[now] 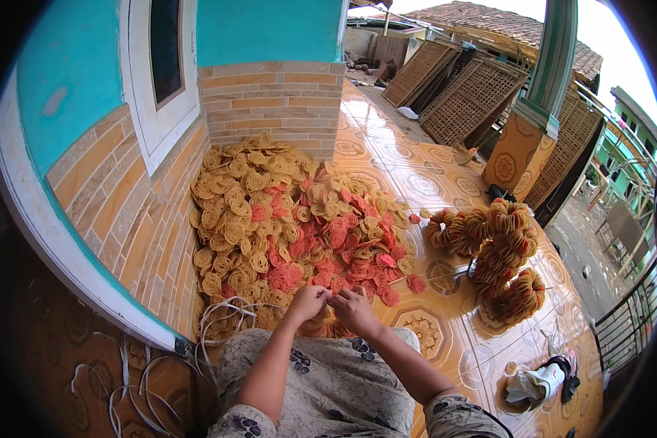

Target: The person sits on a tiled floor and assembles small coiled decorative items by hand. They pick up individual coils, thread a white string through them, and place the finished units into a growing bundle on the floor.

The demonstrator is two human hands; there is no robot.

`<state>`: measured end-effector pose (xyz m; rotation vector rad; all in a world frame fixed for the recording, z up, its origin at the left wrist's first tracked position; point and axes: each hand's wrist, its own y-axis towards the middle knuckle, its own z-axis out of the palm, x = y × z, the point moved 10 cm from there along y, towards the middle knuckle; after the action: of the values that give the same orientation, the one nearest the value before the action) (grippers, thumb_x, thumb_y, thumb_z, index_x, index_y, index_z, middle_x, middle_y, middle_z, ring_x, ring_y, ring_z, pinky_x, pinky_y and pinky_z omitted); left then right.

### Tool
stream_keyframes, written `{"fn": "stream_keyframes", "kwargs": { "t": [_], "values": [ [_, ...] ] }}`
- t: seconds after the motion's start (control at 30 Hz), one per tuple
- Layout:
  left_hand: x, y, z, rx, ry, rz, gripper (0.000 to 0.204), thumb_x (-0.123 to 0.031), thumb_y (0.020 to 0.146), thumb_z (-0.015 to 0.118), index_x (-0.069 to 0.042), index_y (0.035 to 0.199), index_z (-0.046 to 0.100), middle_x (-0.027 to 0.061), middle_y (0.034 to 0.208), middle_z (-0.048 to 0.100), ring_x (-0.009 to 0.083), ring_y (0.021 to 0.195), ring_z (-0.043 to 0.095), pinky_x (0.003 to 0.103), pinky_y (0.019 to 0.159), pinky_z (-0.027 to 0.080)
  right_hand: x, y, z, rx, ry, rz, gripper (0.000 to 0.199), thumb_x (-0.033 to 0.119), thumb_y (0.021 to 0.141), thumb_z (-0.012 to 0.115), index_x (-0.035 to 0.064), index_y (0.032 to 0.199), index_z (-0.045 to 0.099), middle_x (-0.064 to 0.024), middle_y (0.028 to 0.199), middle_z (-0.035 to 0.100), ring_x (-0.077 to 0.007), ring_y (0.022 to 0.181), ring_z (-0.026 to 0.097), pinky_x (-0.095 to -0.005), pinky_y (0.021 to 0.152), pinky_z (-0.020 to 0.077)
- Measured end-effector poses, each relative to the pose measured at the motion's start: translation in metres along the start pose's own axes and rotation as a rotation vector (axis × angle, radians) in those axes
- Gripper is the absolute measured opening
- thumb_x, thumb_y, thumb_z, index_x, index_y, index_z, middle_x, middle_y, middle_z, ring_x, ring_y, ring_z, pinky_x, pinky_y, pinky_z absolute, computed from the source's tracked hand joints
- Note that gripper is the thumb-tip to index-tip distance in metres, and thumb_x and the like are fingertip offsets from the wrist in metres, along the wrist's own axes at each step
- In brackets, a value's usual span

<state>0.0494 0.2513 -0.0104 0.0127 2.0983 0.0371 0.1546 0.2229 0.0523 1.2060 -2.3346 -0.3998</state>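
Fingers of both the left hand (308, 301) and right hand (354, 310) are pinched together on something small, can't tell what, right at the near edge of the big floor heap of yellow and red spiral crackers (292, 226).

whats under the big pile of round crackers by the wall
The pile of yellow and red crackers lies on the patterned orange floor tiles, which show around its edges. The floor directly beneath the pile is covered.
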Motion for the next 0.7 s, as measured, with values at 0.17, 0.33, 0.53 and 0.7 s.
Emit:
{"fn": "stream_keyframes", "kwargs": {
  "t": [0.17, 0.33, 0.53, 0.7],
  "values": [
    [-0.044, -0.005, -0.019, -0.293, -0.068, 0.325, 0.028, -0.033, 0.094, 0.061, -0.005, 0.090, 0.062, 0.0074, 0.079, 0.064, 0.0226, 0.070, 0.061, 0.035, 0.062, 0.047, -0.064, 0.003, 0.009, 0.157, 0.388, 0.577, 0.015, 0.020, 0.088, 0.067, 0.0047, 0.090, 0.066, -0.0061, 0.071, 0.061, -0.0155, 0.062, 0.057, -0.0309, 0.060, 0.0433],
    [-0.059, -0.013, -0.022, -0.296, 0.318, 0.377, 0.029, -0.037, 0.093, 0.060, -0.009, 0.090, 0.062, 0.0043, 0.085, 0.065, 0.0264, 0.081, 0.062, 0.042, 0.074, 0.044, -0.081, -0.008, 0.029, 0.143, 1.042, 0.851, 0.020, 0.019, 0.093, 0.064, 0.0016, 0.084, 0.062, 0.0009, 0.070, 0.058, -0.0062, 0.061, 0.050, -0.0233, 0.053, 0.0390],
    [-0.047, -0.011, -0.013, -0.291, 0.374, 0.292, 0.018, -0.030, 0.093, 0.059, -0.014, 0.091, 0.065, 0.0025, 0.085, 0.065, 0.0263, 0.085, 0.060, 0.044, 0.079, 0.040, -0.097, -0.023, 0.058, 0.034, 1.218, 1.004, 0.019, 0.017, 0.093, 0.064, 0.0008, 0.084, 0.064, -0.0003, 0.068, 0.059, -0.0065, 0.064, 0.053, -0.0223, 0.057, 0.0403],
    [-0.042, -0.026, 0.001, -0.378, 0.544, 0.327, 0.013, -0.026, 0.090, 0.060, -0.016, 0.085, 0.067, 0.0003, 0.083, 0.064, 0.0240, 0.085, 0.059, 0.043, 0.080, 0.038, -0.158, -0.039, 0.056, -0.186, 0.759, 0.938, 0.022, 0.020, 0.090, 0.067, -0.0022, 0.086, 0.069, -0.0022, 0.069, 0.061, -0.0085, 0.063, 0.053, -0.0265, 0.055, 0.0402]
  ]
}}
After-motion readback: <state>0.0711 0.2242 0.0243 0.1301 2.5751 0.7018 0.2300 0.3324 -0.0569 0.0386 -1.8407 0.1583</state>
